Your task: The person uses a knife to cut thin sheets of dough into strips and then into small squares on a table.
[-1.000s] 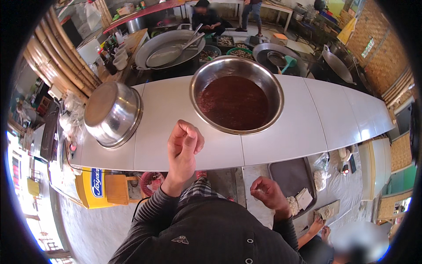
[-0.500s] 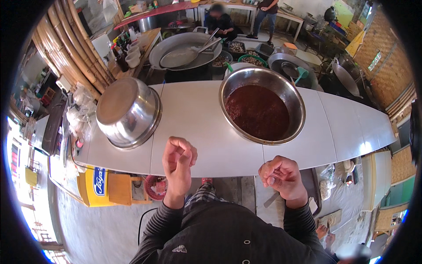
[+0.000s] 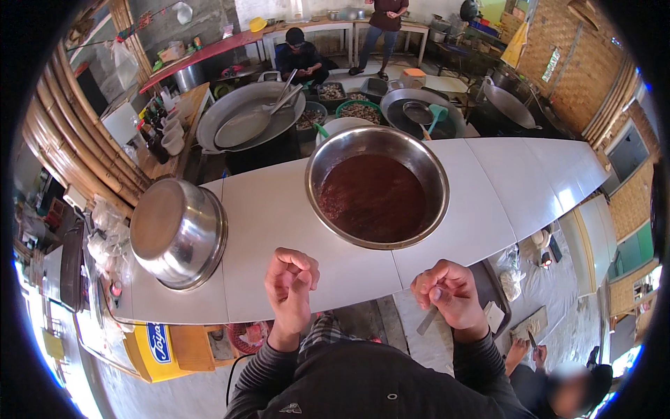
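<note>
My left hand [image 3: 292, 286] is raised near the white tiled table's front edge [image 3: 314, 293], fingers curled in toward the thumb, with nothing visible in it. My right hand [image 3: 450, 293] is curled likewise, just beyond that edge, nothing visible in it; a flat grey strip [image 3: 426, 322] lies below, partly hidden by it. Ahead of my hands stands a wide steel bowl [image 3: 436, 188] of dark red-brown, grainy liquid [image 3: 373, 199]. An upturned steel bowl [image 3: 174, 237] rests at the left, beside bunched plastic bags [image 3: 108, 230].
Behind the table are big pans [image 3: 213, 129], trays of small items [image 3: 356, 114] and two people [image 3: 300, 56] [image 3: 377, 35]. Bottles [image 3: 153, 140] stand on a side counter. Below right, a co-worker [image 3: 530, 384] holds a knife over a board [image 3: 529, 325]. A yellow cabinet [image 3: 143, 353] is below left.
My right hand has risen from low beside the dark tray to level with my left, which stays curled near the edge. The view has shifted, so more of the back of the room shows.
</note>
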Tool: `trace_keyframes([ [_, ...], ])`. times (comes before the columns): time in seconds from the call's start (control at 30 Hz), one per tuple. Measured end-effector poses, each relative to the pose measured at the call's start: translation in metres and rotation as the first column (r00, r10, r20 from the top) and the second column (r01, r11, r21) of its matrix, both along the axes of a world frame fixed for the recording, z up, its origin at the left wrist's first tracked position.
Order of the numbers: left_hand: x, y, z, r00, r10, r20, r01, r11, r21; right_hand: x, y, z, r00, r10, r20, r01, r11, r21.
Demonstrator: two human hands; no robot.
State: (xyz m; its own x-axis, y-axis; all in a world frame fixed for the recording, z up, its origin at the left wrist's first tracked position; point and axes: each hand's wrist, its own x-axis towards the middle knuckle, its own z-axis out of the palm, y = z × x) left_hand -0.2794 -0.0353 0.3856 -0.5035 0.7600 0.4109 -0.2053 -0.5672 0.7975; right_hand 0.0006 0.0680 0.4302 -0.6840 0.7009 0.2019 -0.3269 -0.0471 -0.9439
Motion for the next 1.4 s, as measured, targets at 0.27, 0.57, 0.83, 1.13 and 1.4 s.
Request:
trace_keyframes([
  [0.27, 0.017, 0.02, 0.006, 0.997, -0.083, -0.007, 0.083, 0.996, 0.012, 0.024, 0.008, -0.015, 0.993, -0.061, -0.103, 0.062, 0.998, 0.007],
  [0.57, 0.029, 0.036, 0.005, 0.968, -0.243, -0.057, 0.249, 0.953, 0.171, 0.026, 0.006, -0.002, 0.96, -0.184, -0.213, 0.18, 0.983, -0.038],
  [0.83, 0.035, 0.041, -0.018, 0.898, -0.393, -0.198, 0.422, 0.896, 0.137, 0.016, -0.005, 0.073, 0.99, -0.096, 0.101, 0.0, 0.724, 0.69],
  [1.13, 0.042, 0.054, -0.029, 0.877, -0.435, -0.204, 0.459, 0.884, 0.089, -0.027, -0.045, 0.132, 0.992, 0.076, 0.101, -0.113, 0.171, 0.979],
  [1.4, 0.039, 0.057, -0.028, 0.877, -0.435, -0.205, 0.451, 0.892, 0.035, -0.012, -0.032, 0.111, 0.987, 0.066, -0.147, 0.125, 0.262, 0.957],
])
